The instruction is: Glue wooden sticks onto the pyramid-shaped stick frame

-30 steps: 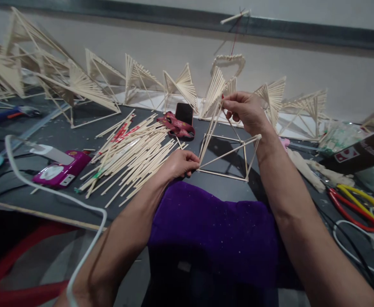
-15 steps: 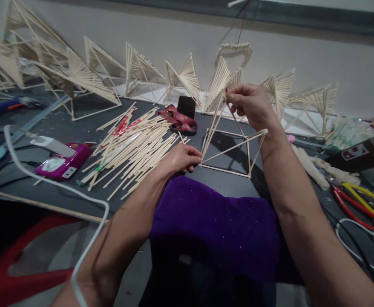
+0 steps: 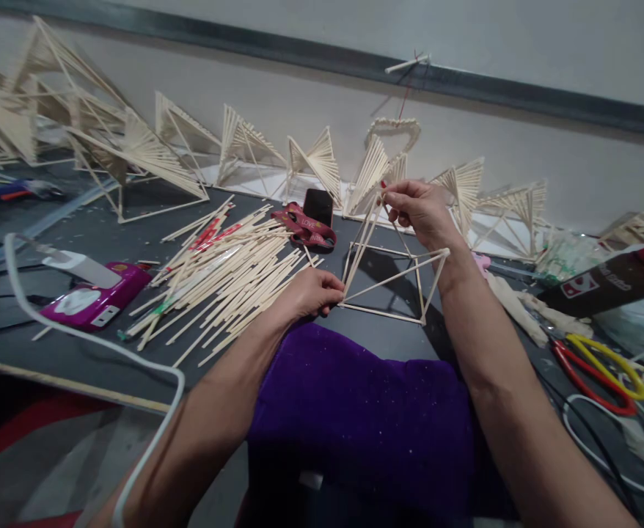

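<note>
A frame of thin wooden sticks (image 3: 383, 314) stands on the dark table in front of me. My left hand (image 3: 322, 292) pinches its lower left corner, where several sticks meet. At the raised top corner, the fingertips of my right hand (image 3: 410, 205) are closed on the upper stick ends. Two or three sticks slant side by side between my hands. Left of the frame lies a loose spread of wooden sticks (image 3: 234, 271), some in red and clear wrapping.
Finished stick models (image 3: 322, 165) line the wall behind. A phone (image 3: 318, 205) with a red lanyard (image 3: 306, 229) lies beyond my left hand. Left are a purple power strip (image 3: 99, 297) and white cable (image 3: 168, 365); right, scissors (image 3: 594, 374) and a dark bottle (image 3: 608, 282).
The whole view has shifted, so the table and models appear lower and more wall shows. Both hands keep their hold on the same corners of the frame.
</note>
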Demonstrator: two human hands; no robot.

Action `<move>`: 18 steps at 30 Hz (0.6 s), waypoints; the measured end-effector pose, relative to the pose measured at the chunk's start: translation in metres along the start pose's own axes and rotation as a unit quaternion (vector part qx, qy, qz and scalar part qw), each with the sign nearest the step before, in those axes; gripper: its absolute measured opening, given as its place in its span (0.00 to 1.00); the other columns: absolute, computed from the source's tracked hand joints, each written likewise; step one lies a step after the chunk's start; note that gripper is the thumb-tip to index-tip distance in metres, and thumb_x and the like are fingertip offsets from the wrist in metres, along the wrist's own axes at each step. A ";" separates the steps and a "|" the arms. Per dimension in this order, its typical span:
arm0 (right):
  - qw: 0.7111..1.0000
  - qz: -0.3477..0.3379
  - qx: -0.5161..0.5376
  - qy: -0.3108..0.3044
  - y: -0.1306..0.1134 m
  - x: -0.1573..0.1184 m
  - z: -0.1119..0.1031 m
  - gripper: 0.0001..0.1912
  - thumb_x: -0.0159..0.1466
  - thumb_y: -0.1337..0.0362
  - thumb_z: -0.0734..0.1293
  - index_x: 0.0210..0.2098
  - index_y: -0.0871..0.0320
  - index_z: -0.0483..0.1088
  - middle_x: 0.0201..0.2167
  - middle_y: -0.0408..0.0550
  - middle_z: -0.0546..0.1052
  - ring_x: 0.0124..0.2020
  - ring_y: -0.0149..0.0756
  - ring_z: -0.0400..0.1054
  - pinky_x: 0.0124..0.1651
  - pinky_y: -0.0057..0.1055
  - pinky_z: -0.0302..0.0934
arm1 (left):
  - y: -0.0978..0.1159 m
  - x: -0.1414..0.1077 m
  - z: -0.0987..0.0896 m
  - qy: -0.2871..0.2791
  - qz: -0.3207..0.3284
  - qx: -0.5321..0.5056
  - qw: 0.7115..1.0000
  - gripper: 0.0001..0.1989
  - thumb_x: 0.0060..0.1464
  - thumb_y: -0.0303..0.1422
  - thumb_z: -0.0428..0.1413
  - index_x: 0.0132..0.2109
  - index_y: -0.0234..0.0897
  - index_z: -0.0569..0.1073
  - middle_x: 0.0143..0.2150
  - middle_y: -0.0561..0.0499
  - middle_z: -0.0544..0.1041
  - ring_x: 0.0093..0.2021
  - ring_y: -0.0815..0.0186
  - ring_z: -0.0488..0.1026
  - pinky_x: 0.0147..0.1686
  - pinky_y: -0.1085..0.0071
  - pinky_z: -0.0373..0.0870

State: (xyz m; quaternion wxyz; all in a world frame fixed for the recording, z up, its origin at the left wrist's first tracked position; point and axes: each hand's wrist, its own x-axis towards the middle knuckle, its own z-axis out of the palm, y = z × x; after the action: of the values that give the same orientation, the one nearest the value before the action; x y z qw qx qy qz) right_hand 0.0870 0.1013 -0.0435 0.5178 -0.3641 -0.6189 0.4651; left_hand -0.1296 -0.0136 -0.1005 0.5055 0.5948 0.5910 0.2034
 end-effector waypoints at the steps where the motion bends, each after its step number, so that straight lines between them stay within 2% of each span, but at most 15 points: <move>1: 1.000 0.002 -0.002 -0.002 -0.001 0.000 0.000 0.09 0.50 0.62 0.74 0.29 0.60 0.74 0.24 0.42 0.76 0.18 0.21 0.64 0.16 0.19 0.46 | 0.000 -0.001 0.000 -0.001 0.001 0.000 1.000 0.08 0.48 0.30 0.57 0.37 0.32 0.76 0.25 0.54 0.72 0.19 0.74 0.67 0.16 0.77 0.54; 12: 0.998 -0.005 -0.050 -0.025 -0.009 -0.007 -0.013 0.09 0.52 0.62 0.75 0.29 0.59 0.75 0.23 0.43 0.75 0.18 0.22 0.62 0.17 0.20 0.47 | -0.007 0.005 0.010 -0.011 0.078 0.011 0.997 0.07 0.46 0.30 0.59 0.33 0.32 0.77 0.22 0.53 0.73 0.19 0.74 0.65 0.21 0.76 0.60; 18: 0.996 -0.026 -0.074 -0.033 -0.013 -0.010 -0.016 0.07 0.54 0.63 0.74 0.30 0.59 0.74 0.27 0.44 0.77 0.19 0.22 0.62 0.16 0.21 0.47 | -0.003 0.003 0.010 -0.018 0.063 -0.002 0.998 0.06 0.49 0.30 0.58 0.33 0.32 0.77 0.21 0.53 0.72 0.18 0.73 0.66 0.20 0.76 0.58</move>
State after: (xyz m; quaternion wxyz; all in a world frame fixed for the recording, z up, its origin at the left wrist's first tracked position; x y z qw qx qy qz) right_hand 0.1051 0.0910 -0.0340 0.4810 -0.3693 -0.6777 0.4160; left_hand -0.1219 -0.0152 -0.1079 0.5031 0.6335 0.5429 0.2256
